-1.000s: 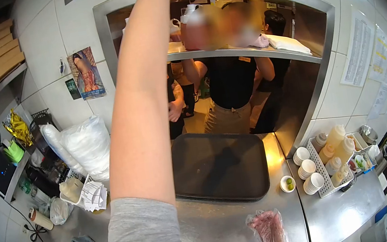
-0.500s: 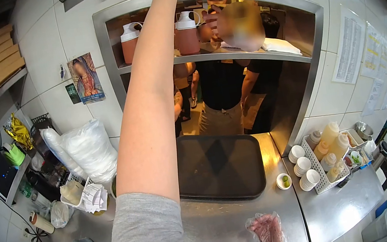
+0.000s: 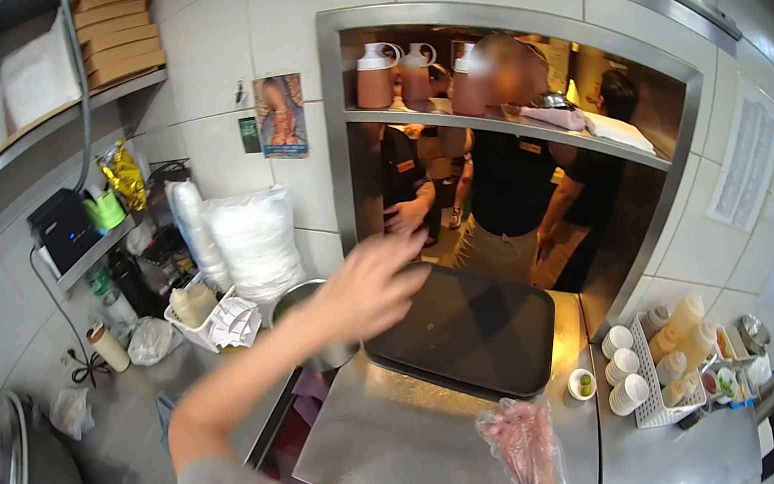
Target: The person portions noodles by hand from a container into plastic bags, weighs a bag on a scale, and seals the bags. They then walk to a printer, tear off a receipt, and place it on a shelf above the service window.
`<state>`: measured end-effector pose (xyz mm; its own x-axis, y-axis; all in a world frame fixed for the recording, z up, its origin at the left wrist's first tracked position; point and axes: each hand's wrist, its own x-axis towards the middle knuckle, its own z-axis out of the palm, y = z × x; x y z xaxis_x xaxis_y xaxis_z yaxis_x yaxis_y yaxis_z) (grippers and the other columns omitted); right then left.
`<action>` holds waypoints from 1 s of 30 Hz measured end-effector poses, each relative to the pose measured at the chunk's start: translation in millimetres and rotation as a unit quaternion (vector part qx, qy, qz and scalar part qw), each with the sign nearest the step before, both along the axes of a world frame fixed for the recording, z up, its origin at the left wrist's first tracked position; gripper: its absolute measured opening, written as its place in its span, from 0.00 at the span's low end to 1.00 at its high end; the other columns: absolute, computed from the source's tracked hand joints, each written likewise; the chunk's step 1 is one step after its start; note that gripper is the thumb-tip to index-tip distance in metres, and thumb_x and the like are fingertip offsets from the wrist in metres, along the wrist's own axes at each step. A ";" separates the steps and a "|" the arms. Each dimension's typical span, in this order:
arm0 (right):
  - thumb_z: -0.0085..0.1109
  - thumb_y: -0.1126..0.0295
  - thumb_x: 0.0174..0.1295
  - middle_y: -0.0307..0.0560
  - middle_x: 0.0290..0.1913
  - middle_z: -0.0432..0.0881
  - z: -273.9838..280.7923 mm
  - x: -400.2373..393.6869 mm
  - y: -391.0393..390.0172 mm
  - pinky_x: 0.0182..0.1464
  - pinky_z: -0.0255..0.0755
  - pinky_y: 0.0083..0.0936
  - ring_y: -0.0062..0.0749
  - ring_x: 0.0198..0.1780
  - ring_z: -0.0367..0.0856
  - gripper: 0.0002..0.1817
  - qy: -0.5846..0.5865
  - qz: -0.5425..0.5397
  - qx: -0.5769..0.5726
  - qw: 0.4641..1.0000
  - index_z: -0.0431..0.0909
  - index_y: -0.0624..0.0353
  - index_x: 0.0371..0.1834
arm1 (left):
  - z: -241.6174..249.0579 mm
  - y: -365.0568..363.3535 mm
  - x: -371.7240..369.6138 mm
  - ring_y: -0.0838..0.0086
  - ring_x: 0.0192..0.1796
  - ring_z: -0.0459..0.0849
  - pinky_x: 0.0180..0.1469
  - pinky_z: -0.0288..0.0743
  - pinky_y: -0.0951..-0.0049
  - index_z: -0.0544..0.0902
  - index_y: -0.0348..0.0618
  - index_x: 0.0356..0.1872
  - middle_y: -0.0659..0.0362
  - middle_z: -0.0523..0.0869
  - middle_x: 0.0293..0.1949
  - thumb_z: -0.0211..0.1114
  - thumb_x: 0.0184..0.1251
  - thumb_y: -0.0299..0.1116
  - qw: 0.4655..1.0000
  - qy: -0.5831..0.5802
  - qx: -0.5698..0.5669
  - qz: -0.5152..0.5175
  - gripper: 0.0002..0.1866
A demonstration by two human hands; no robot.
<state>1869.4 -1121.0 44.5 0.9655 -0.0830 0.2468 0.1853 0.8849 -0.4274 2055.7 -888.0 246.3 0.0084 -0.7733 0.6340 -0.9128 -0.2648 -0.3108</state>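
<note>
My left hand is bare and blurred by motion, fingers spread with nothing in them. It hovers over the left end of a dark serving tray, which seems to have another beneath it on the steel counter. A metal pot is partly hidden behind my forearm. My right hand, in a loose clear plastic glove, rests low in front of the tray, over the counter. Its fingers look relaxed and slightly bent, and I see nothing in them. Close to it stands a small white cup with green pieces inside.
Stacked white cups and a white basket of sauce bottles stand at right. Jugs sit on the pass shelf, with people beyond the opening. A lidded cooker is at far left. A gap splits the counters.
My left hand has come down from the rail above the pass to over the tray. The view has shifted left and up. My gloved right hand stays low by the tray.
</note>
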 end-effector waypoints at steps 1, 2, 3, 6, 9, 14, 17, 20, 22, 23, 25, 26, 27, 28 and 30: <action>0.45 0.46 0.62 0.55 0.39 0.79 0.0 7.6 1.1 0.52 0.67 0.42 0.41 0.41 0.77 0.26 -0.003 0.008 -0.004 1.000 0.74 0.62 0.40 | -35.5 33.9 -25.7 0.53 0.62 0.63 0.60 0.61 0.57 0.75 0.41 0.48 0.47 0.63 0.62 0.64 0.46 0.29 0.996 0.072 0.020 0.050 0.23; 0.44 0.48 0.63 0.55 0.40 0.79 -5.3 15.7 4.0 0.52 0.67 0.43 0.42 0.42 0.77 0.25 -0.003 0.060 -0.018 0.998 0.74 0.62 0.40 | -75.6 69.2 -46.9 0.51 0.63 0.62 0.61 0.60 0.57 0.76 0.43 0.47 0.47 0.63 0.62 0.65 0.46 0.30 0.982 0.148 -0.021 0.115 0.22; 0.44 0.49 0.64 0.55 0.40 0.78 -10.8 23.3 10.4 0.53 0.67 0.43 0.43 0.43 0.77 0.24 -0.003 0.107 -0.028 0.994 0.74 0.63 0.41 | -117.7 103.5 -70.3 0.51 0.63 0.62 0.62 0.58 0.56 0.78 0.44 0.45 0.46 0.64 0.61 0.65 0.46 0.29 0.955 0.213 -0.094 0.184 0.20; 0.39 0.52 0.67 0.55 0.41 0.78 -19.3 41.2 39.0 0.53 0.68 0.42 0.44 0.44 0.77 0.24 -0.006 0.185 -0.045 0.982 0.73 0.65 0.42 | -218.1 194.8 -190.4 0.49 0.62 0.62 0.62 0.55 0.57 0.80 0.41 0.40 0.44 0.66 0.60 0.64 0.48 0.27 0.829 0.245 -0.255 0.433 0.14; 0.35 0.52 0.68 0.53 0.43 0.78 -22.6 45.1 86.0 0.53 0.69 0.40 0.42 0.45 0.77 0.25 0.010 0.291 -0.058 0.955 0.70 0.66 0.46 | -273.7 240.2 -308.7 0.51 0.61 0.65 0.62 0.57 0.59 0.80 0.40 0.38 0.44 0.67 0.59 0.62 0.49 0.25 0.672 0.268 -0.391 0.568 0.12; 0.40 0.48 0.65 0.54 0.43 0.77 -20.4 17.3 198.4 0.50 0.69 0.38 0.42 0.45 0.77 0.27 -0.021 0.491 -0.076 0.867 0.71 0.65 0.45 | -269.7 242.9 -420.0 0.54 0.60 0.66 0.61 0.58 0.60 0.80 0.40 0.39 0.45 0.68 0.58 0.61 0.49 0.23 0.618 0.218 -0.452 0.605 0.13; 0.41 0.48 0.64 0.53 0.42 0.77 -9.3 -33.7 271.1 0.48 0.70 0.39 0.41 0.44 0.76 0.26 -0.083 0.578 -0.100 0.806 0.71 0.63 0.45 | -259.1 234.1 -491.3 0.55 0.60 0.67 0.60 0.60 0.61 0.81 0.40 0.40 0.47 0.70 0.57 0.60 0.49 0.21 0.605 0.206 -0.427 0.639 0.13; 0.42 0.49 0.64 0.51 0.40 0.77 -3.5 -114.8 334.7 0.47 0.69 0.39 0.40 0.43 0.76 0.24 -0.076 0.625 -0.100 0.771 0.72 0.62 0.42 | -252.8 229.0 -593.3 0.58 0.57 0.70 0.56 0.66 0.64 0.80 0.43 0.42 0.50 0.74 0.54 0.62 0.51 0.23 0.570 0.251 -0.425 0.657 0.14; 0.43 0.50 0.64 0.51 0.37 0.78 0.7 -184.7 375.1 0.45 0.68 0.37 0.39 0.40 0.75 0.23 -0.041 0.669 -0.092 0.736 0.73 0.62 0.39 | -266.1 223.0 -675.0 0.58 0.50 0.76 0.53 0.70 0.65 0.80 0.43 0.42 0.52 0.79 0.47 0.60 0.55 0.26 0.517 0.276 -0.445 0.678 0.12; 0.43 0.50 0.64 0.51 0.35 0.78 0.6 -223.5 392.1 0.44 0.67 0.36 0.38 0.37 0.75 0.23 -0.025 0.683 -0.102 0.723 0.74 0.62 0.37 | -270.5 216.3 -715.2 0.59 0.48 0.77 0.51 0.71 0.66 0.79 0.43 0.42 0.53 0.80 0.45 0.59 0.56 0.28 0.487 0.279 -0.450 0.695 0.11; 0.43 0.51 0.64 0.50 0.33 0.77 -14.2 -292.0 422.8 0.43 0.66 0.36 0.37 0.35 0.73 0.22 -0.022 0.748 -0.108 0.654 0.74 0.61 0.33 | -271.7 200.3 -790.7 0.60 0.49 0.77 0.50 0.72 0.66 0.79 0.42 0.42 0.54 0.80 0.46 0.59 0.56 0.25 0.400 0.279 -0.469 0.737 0.12; 0.42 0.52 0.65 0.50 0.31 0.77 -17.9 -322.3 436.8 0.42 0.65 0.35 0.36 0.34 0.72 0.22 -0.022 0.757 -0.115 0.642 0.73 0.60 0.29 | -271.3 193.4 -822.4 0.61 0.49 0.78 0.50 0.72 0.66 0.79 0.42 0.42 0.54 0.80 0.45 0.58 0.56 0.26 0.370 0.292 -0.465 0.749 0.11; 0.42 0.52 0.65 0.50 0.31 0.77 -20.0 -350.1 450.1 0.42 0.65 0.35 0.36 0.34 0.72 0.22 -0.023 0.781 -0.120 0.612 0.73 0.60 0.29 | -270.8 185.8 -848.1 0.61 0.48 0.78 0.49 0.73 0.66 0.79 0.41 0.42 0.54 0.81 0.44 0.58 0.56 0.26 0.349 0.307 -0.463 0.755 0.11; 0.41 0.55 0.66 0.50 0.30 0.77 -22.9 -378.6 465.5 0.42 0.65 0.36 0.37 0.33 0.72 0.20 -0.018 0.802 -0.128 0.583 0.71 0.60 0.25 | -270.5 179.6 -876.9 0.60 0.46 0.79 0.47 0.74 0.66 0.79 0.41 0.42 0.55 0.81 0.43 0.58 0.57 0.26 0.336 0.273 -0.456 0.778 0.11; 0.39 0.62 0.68 0.49 0.27 0.75 -20.4 -428.5 496.8 0.41 0.65 0.37 0.36 0.30 0.71 0.19 -0.028 0.827 -0.138 0.545 0.66 0.57 0.19 | -262.5 165.1 -920.6 0.60 0.45 0.79 0.47 0.74 0.66 0.79 0.41 0.41 0.54 0.81 0.42 0.58 0.56 0.26 0.279 0.217 -0.492 0.796 0.11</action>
